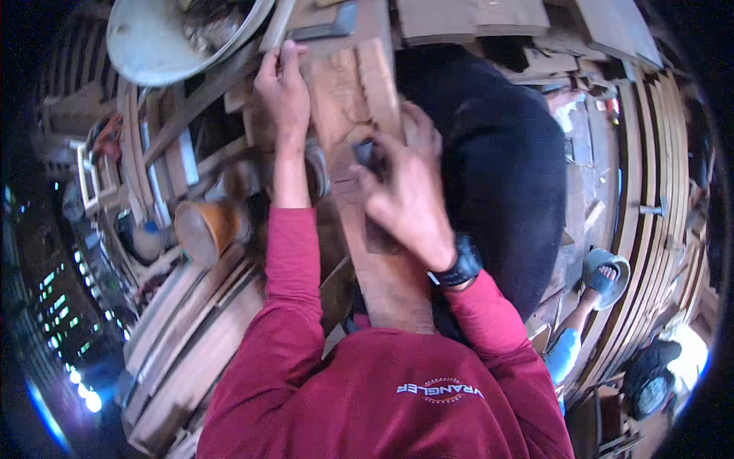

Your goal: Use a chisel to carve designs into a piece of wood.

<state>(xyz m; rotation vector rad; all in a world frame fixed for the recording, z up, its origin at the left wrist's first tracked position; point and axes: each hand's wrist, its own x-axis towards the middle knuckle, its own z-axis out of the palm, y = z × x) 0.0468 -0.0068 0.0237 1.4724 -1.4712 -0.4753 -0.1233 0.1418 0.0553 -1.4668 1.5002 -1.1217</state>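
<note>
A long wooden board point(394, 287) runs from my torso away from me, with a rough carved hollow point(352, 84) in its far part. My left hand point(287, 96) is closed at the board's left edge, its thumb near the far end; some fingers are hidden. Over the middle of the board is my right hand point(409, 187), blurred by motion and wearing a dark wristwatch. Its fingers are closed round a small dark piece point(363, 151) against the wood, whose kind I cannot make out. Beyond the board lies a dark flat L-shaped piece point(325, 29).
A pale round basin point(153, 57) stands at the far left. Stacked planks point(191, 336) lie at lower left, near an orange-brown pot point(200, 232). Long boards point(650, 168) and a hammer point(654, 209) are at right. Another person's sandalled foot point(605, 277) is there too.
</note>
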